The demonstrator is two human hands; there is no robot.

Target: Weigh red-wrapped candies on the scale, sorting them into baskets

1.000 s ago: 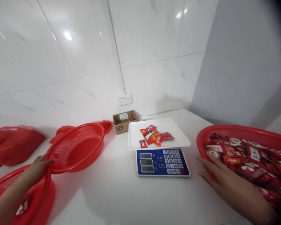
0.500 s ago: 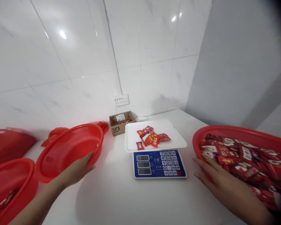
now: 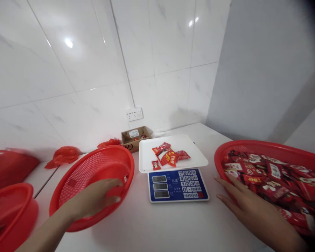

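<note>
My left hand (image 3: 97, 196) is over a red mesh basket (image 3: 77, 175) with its fingers and thumb apart, near the inside of the right wall. A small wrapped piece shows by that wall; the basket is otherwise mostly bare. My right hand (image 3: 248, 204) lies across the near left rim of another red basket (image 3: 218, 154), fingers spread. That basket is full of red snack packets (image 3: 275, 185). Between my hands stands a blue and white digital scale (image 3: 178, 185). Several red packets (image 3: 168, 156) lie on its white tray (image 3: 147, 154).
A third red basket (image 3: 28, 196) stands at the lower left, with a large red bag (image 3: 13, 168) behind it. Crumpled red plastic bags (image 3: 64, 155) and a small cardboard box (image 3: 132, 144) line the tiled wall, below a socket (image 3: 134, 114).
The middle basket has moved right and towards me, closer to the scale, along with my left hand. My right hand stays at its basket. The packets on the scale are unchanged.
</note>
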